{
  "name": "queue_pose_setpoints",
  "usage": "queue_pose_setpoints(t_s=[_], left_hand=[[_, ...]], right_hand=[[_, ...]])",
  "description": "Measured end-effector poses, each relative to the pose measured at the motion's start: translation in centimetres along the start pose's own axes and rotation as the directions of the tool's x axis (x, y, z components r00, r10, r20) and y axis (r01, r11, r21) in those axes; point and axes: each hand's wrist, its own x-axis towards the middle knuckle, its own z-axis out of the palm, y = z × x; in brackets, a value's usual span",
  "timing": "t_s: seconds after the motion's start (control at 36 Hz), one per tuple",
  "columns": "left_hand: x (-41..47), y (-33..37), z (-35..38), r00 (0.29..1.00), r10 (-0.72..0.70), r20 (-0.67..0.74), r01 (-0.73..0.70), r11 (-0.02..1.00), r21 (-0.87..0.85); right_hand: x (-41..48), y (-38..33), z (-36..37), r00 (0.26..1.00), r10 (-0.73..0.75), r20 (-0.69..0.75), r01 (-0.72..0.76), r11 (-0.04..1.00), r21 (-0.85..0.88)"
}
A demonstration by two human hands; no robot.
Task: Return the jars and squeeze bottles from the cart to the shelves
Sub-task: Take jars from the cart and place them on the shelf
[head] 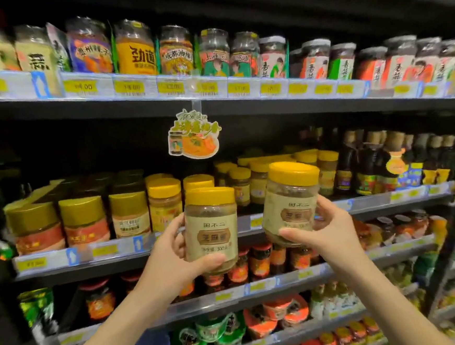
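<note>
Head view is the only one we have, and it looks up at a dark store shelving unit (216, 110) stocked with rows of jars and bottles. We hold one jar in each hand, both raised in front of the middle shelf. Our left hand (173, 255) is wrapped around the left jar (211, 228), thumb across the bottom front of its beige label and fingers behind; this jar stands upright, yellow lid on top. Our right hand (326, 230) grips the right jar (290, 202) from its right side, thumb pressed on the lower front; that jar sits a little higher and leans slightly to the right. The two jars are near each other but not touching. Just behind them on the middle shelf stands a group of yellow-lidded jars (248, 176) that look alike, with gold-lidded jars (83, 219) to the left and dark bottles (383, 160) to the right. Blurred yellow price tags (130, 87) line the shelf edges.
</note>
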Motion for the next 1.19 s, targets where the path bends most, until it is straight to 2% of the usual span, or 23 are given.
queue_pose_setpoints(t_s=[0.22, 0.5, 0.69, 0.86, 1.19], left_hand=[[4.3, -1.3, -2.3, 0.999, 0.003, -0.054, -0.001, 0.999, 0.036], [5.7, -1.9, -4.3, 0.991, 0.002, -0.131, 0.009, 0.996, 0.083], [5.9, -2.0, -4.2, 0.989, 0.015, -0.150, 0.005, 0.991, 0.131], [6.4, -2.3, -4.3, 0.990, 0.000, -0.144, 0.015, 0.995, 0.103], [7.5, -2.5, -3.8, 0.989, -0.003, -0.151, 0.022, 0.992, 0.123]], right_hand=[[8.4, 3.6, 2.9, 0.999, 0.000, 0.053, 0.001, 1.000, -0.011], [15.3, 7.4, 6.3, 0.982, 0.081, 0.172, -0.070, 0.995, -0.068], [17.6, 9.5, 7.6, 0.946, 0.155, 0.285, -0.120, 0.984, -0.134], [18.2, 10.4, 8.5, 0.905, 0.208, 0.371, -0.141, 0.970, -0.200], [18.8, 11.1, 9.3, 0.845, 0.225, 0.485, -0.089, 0.954, -0.287]])
